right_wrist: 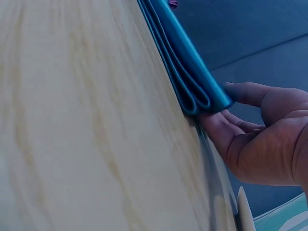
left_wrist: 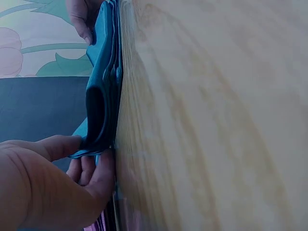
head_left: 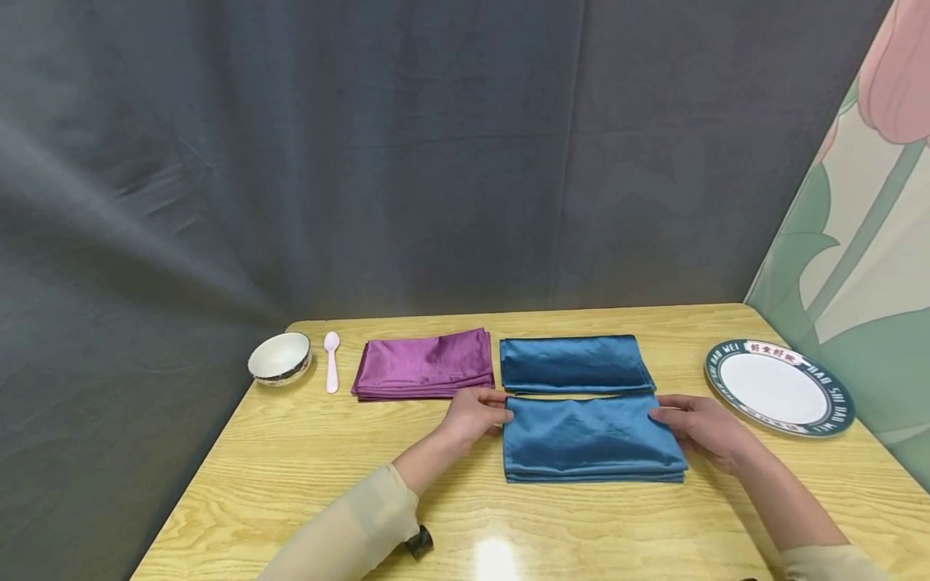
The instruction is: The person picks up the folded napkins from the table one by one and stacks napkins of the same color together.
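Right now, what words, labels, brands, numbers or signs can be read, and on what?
"HAO SHI HAO WEI": dark-green rim of the round white plate.
"好食好": red characters, plate's far panel; the fourth is blurred.
Plate's near panel: too blurred to read.

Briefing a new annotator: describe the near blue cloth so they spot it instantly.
On the wooden table, find the folded purple cloth toward the back. To its right lies the far blue cloth, with the near blue cloth just in front. Of the three, it alone has the left hand and right hand holding it at the sides.
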Available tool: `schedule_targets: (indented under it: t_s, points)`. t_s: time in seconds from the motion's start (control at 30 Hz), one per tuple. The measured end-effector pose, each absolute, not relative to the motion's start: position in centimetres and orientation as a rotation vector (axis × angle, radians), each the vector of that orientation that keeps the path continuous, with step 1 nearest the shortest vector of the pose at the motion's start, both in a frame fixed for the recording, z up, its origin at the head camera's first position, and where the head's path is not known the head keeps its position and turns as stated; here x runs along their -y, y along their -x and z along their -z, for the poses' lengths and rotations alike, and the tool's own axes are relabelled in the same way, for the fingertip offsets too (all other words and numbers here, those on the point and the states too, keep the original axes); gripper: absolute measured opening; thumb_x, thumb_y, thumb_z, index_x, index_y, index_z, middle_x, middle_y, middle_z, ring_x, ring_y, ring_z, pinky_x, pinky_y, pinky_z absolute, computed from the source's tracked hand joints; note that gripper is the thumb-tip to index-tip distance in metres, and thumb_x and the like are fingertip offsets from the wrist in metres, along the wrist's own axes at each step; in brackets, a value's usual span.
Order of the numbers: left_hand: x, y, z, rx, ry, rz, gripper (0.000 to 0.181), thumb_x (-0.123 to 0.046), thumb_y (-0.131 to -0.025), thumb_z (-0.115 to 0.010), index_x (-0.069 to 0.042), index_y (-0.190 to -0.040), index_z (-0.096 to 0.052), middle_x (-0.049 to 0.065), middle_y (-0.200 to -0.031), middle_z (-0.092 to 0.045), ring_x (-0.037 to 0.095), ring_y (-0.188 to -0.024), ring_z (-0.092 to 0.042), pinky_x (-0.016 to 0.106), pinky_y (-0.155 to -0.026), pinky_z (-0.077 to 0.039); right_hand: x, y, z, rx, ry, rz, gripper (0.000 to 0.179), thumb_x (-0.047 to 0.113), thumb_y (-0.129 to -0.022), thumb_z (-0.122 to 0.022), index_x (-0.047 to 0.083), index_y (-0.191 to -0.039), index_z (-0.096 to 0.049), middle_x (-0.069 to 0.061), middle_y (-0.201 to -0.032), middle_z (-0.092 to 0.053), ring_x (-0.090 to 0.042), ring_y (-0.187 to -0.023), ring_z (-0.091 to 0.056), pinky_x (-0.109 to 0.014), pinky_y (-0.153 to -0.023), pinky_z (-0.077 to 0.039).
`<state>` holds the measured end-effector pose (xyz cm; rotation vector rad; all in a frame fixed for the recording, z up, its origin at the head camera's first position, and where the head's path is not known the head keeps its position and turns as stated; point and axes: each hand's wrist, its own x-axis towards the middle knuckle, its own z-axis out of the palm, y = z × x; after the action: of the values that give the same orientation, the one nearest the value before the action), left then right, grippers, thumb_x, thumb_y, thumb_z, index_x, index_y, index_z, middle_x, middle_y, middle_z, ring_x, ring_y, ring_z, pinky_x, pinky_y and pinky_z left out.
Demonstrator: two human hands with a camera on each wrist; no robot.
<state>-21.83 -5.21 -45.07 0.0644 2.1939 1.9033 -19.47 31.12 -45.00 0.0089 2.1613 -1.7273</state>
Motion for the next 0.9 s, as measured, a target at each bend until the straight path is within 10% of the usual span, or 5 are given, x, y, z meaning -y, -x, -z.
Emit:
schedule_targets:
  t_s: [0.63, 0.9]
  points:
    - [5.17, 22.48, 45.40, -2.020, -0.025, -1.971, 0.032, 0.007, -0.091, -0.067, 0.001, -0.122, -0.066, 0.010, -0.094, -0.069, 0.016, -0.073, -0.067, 0.036, -0.064, -0.062, -30.82, 19.42, 45.40, -2.234, -0.051, 1.689, 0.067, 0.016, -0.104, -0.058, -0.017, -0.149, -0.022, 0.000, -0.079, -0.070, -0.010, -0.065, -0.064, -0.026, -0.054, -0.053]
    - [5.36, 22.67, 45.03, -2.009, -0.010, -1.992, 0.036, 0.003, -0.094, -0.067, 0.004, -0.130, -0.062, 0.012, -0.099, -0.071, 0.018, -0.077, -0.067, 0.039, -0.072, -0.062, -31.38, 19.59, 44.95, -2.127, -0.038, 1.772, 0.067, 0.023, -0.107, -0.055, -0.014, -0.151, -0.020, -0.001, -0.093, -0.073, -0.012, -0.076, -0.069, -0.026, -0.058, -0.054]
